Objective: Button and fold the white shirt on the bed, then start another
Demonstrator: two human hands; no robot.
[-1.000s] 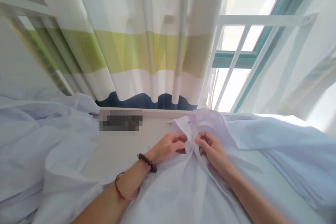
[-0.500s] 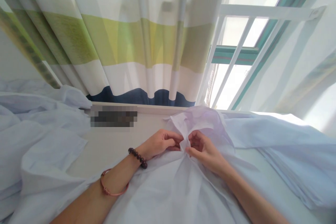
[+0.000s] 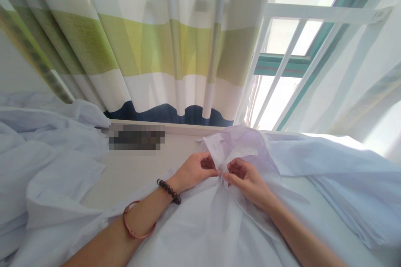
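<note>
A thin white cloth (image 3: 219, 225) lies bunched over a pale table (image 3: 138, 171) in front of me. My left hand (image 3: 196, 170) pinches a gathered fold of it, fingers curled closed; a dark bead bracelet and a copper bangle sit on that wrist. My right hand (image 3: 247, 179) pinches the same bunch from the other side, fingertips almost touching the left ones. The crumpled end of the cloth (image 3: 238, 144) stands up just beyond both hands.
More white fabric is heaped at the left (image 3: 46, 162) and stacked in flat layers at the right (image 3: 338, 175). A striped curtain (image 3: 156, 50) hangs behind the table. A window with white bars (image 3: 282, 66) is at the back right.
Both hands shifted slightly left and drew closer together on the gathered fold; the view tilted a little.
</note>
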